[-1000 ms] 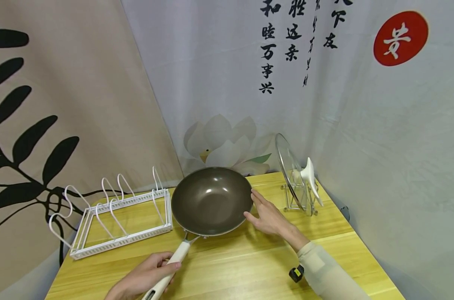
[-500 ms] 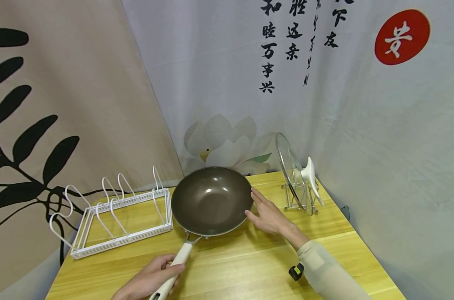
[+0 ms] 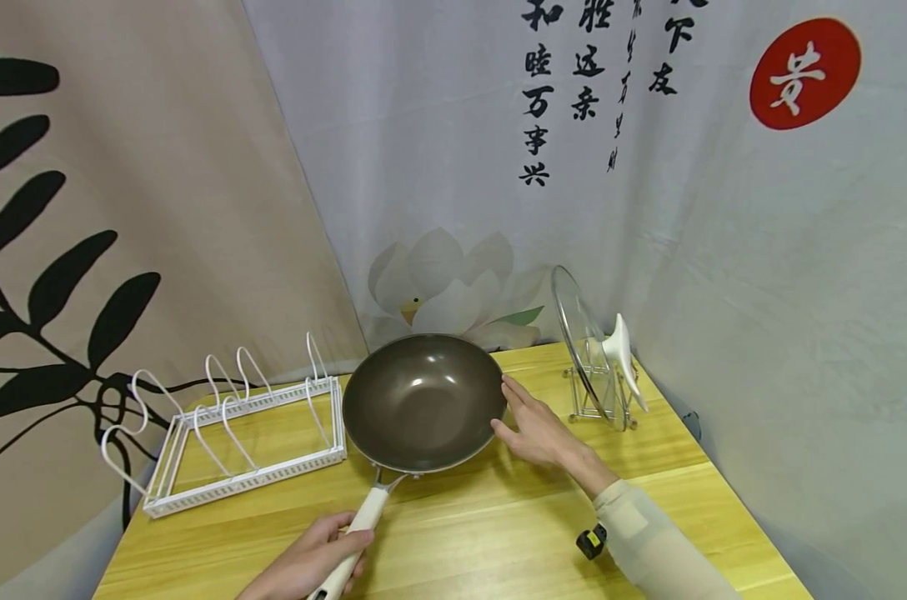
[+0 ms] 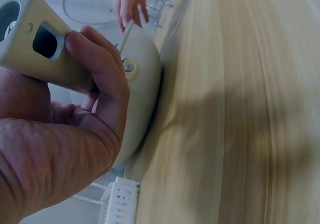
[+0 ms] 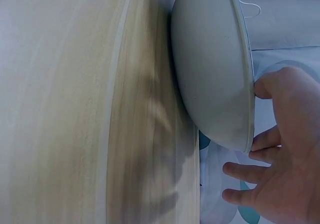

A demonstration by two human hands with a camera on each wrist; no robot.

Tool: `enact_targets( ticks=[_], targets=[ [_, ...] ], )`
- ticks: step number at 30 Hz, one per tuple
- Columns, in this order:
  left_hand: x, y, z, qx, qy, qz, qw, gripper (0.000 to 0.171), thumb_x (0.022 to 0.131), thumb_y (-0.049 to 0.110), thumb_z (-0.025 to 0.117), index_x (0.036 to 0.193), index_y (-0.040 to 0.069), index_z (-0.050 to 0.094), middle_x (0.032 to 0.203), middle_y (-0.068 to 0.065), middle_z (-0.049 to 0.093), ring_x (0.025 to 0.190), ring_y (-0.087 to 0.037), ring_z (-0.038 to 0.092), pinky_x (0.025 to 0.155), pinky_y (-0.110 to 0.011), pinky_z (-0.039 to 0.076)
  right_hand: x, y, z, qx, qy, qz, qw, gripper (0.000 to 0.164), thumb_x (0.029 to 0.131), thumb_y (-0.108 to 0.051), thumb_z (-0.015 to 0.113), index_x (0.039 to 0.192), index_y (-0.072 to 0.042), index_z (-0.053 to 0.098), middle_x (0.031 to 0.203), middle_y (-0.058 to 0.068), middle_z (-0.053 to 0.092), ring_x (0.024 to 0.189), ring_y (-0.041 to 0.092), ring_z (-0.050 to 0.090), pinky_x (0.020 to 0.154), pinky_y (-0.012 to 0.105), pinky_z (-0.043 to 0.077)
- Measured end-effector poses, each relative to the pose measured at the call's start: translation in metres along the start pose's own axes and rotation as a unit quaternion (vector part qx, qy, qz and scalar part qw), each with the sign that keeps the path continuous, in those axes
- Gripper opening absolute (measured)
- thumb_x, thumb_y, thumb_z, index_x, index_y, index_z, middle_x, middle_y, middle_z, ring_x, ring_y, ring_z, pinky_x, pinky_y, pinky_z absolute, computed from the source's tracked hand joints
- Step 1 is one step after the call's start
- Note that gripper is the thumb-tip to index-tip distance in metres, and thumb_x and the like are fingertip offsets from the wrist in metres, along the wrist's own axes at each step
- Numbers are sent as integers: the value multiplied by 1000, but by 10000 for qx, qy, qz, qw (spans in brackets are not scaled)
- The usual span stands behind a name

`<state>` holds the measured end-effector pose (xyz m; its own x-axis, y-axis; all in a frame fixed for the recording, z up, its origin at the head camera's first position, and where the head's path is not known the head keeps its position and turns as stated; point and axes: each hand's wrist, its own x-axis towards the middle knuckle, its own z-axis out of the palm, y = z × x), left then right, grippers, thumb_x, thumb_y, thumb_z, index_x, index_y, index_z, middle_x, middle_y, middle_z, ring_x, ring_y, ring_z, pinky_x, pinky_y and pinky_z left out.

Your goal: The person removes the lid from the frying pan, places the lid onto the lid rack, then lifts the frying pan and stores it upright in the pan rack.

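Observation:
A wok with a dark brown inside and a pale outside stands on the wooden table, mouth up. My left hand grips its cream handle, fingers curled round it. In the left wrist view the handle's hollow end shows above the curled left hand. My right hand touches the wok's right rim with fingers spread and mostly straight. In the right wrist view, thumb and fingertips of the right hand meet the edge of the wok's pale outer wall; the lower fingers stand apart from it.
Left of the wok lies a white rack with several upright loops. At the back right a glass lid with a white knob leans in a wire stand. A small black object is by the right sleeve. Cloth hangs behind the table.
My left hand has shifted slightly right and up in the head view, the handle swinging a little with it. The wok's bowl and my right hand have hardly moved.

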<state>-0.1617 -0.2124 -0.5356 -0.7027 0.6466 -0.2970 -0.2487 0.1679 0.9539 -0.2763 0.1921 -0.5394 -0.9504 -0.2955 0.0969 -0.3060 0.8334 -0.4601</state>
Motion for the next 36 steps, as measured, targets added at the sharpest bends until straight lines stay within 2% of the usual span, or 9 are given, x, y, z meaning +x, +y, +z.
enact_targets(
  ticks=[9,15,25,36],
  targets=[
    [2,-1,9,-345,170,-200,9991,51,108,32,54,134,-11,45,84,1,66,63,-8,62,57,-21,55,2,3,0,233,21,-30,9997,80,104,-49,53,164,-5,23,176,0,10,157,32,32,128,48,32],
    [3,0,16,-432,206,-134,9988,49,108,29,54,133,-12,44,82,0,66,62,-8,62,56,-21,55,3,7,1,385,198,-121,9990,78,104,-49,55,164,-7,26,176,2,15,158,32,30,128,52,32],
    [4,3,25,-468,318,-167,9983,51,108,31,55,136,-10,43,82,-1,66,63,-9,62,58,-22,55,-3,3,1,73,560,-260,9981,80,101,-57,56,161,-10,34,173,4,23,151,38,42,123,58,37],
    [4,4,29,-495,405,-245,9977,54,107,32,56,138,-11,42,81,0,66,63,-9,62,58,-22,55,-13,-2,5,-62,551,-182,9983,85,99,-62,58,161,-9,35,174,2,20,152,38,39,125,57,34]
  ],
)
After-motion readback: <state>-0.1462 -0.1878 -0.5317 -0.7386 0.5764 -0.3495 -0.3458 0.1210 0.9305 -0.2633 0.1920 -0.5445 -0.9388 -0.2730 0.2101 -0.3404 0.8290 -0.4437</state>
